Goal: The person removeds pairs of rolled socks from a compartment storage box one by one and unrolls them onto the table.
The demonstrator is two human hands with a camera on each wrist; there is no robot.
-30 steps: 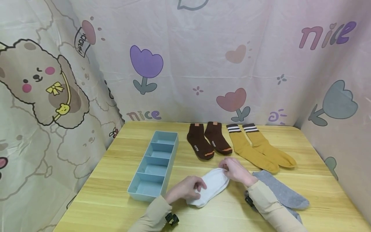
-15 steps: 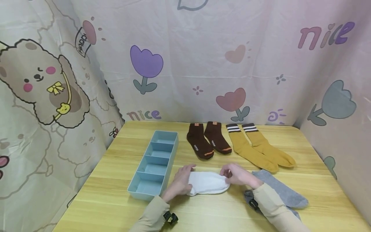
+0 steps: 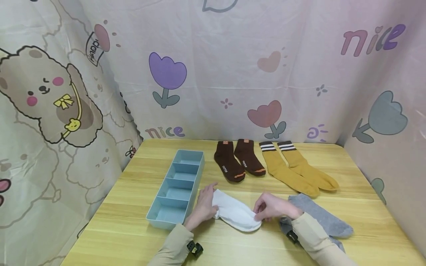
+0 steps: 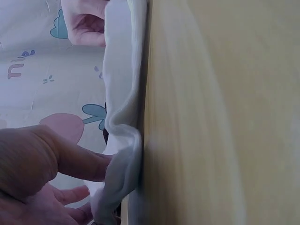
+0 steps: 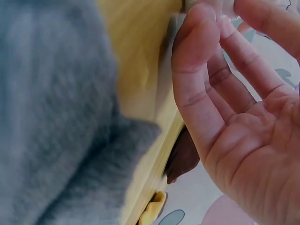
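Observation:
A white sock (image 3: 234, 211) lies slantwise on the table between my two hands, its toe toward the lower right. My left hand (image 3: 204, 205) holds its cuff end, thumb on the near side and fingers on the far side. In the left wrist view that thumb (image 4: 79, 161) presses into the bunched white fabric (image 4: 123, 164). At the toe end, my right hand (image 3: 271, 207) pinches the edge between thumb and fingertips. The right wrist view shows these fingers (image 5: 194, 79) curled together, with the sock mostly cut off at the top. Whether one or two white socks lie stacked cannot be seen.
A blue-grey box (image 3: 174, 190) with several compartments stands left of my left hand. Brown socks (image 3: 229, 162) and mustard socks (image 3: 293, 171) lie toward the back of the table (image 3: 126, 218). Grey socks (image 3: 321, 216) lie partly beneath my right forearm.
The white sock has turned clockwise, from pointing up-right to pointing down-right. My left hand moved up and left to the cuff end; my right hand moved downward with the toe.

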